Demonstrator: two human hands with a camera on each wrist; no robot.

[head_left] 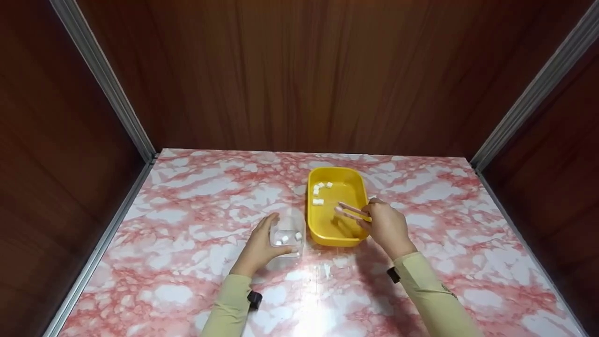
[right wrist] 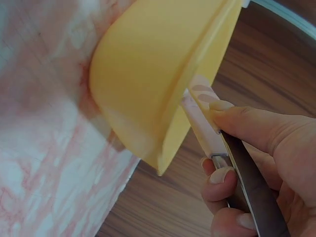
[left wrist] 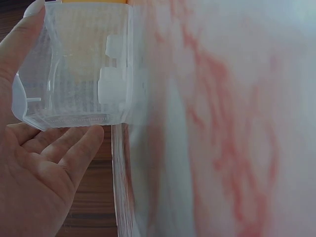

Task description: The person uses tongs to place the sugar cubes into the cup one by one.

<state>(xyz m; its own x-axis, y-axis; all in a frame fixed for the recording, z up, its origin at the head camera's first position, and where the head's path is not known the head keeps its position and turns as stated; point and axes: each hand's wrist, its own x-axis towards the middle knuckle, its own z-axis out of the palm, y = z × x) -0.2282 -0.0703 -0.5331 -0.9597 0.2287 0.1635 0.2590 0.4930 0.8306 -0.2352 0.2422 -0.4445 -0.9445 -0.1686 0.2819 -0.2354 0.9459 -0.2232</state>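
My left hand [head_left: 260,245] holds a clear plastic container [head_left: 293,219] on the table, thumb and fingers spread around its sides. Several white cubes [head_left: 285,238] lie in its bottom; through its wall in the left wrist view, a cube [left wrist: 112,86] shows pale. With my right hand [head_left: 387,228] I grip a pair of tongs [right wrist: 203,126] with metal handles and pink ends. The tongs reach over the right rim of a yellow basin [head_left: 334,242], their ends inside it and slightly apart. I cannot tell whether they hold a cube. More white cubes [head_left: 318,202] lie along the basin's left side.
The container stands just left of the basin on a red-and-white marbled table [head_left: 187,262]. Brown wood-grain panels [head_left: 299,79] enclose the back and both sides, with metal posts [head_left: 105,70] at the corners.
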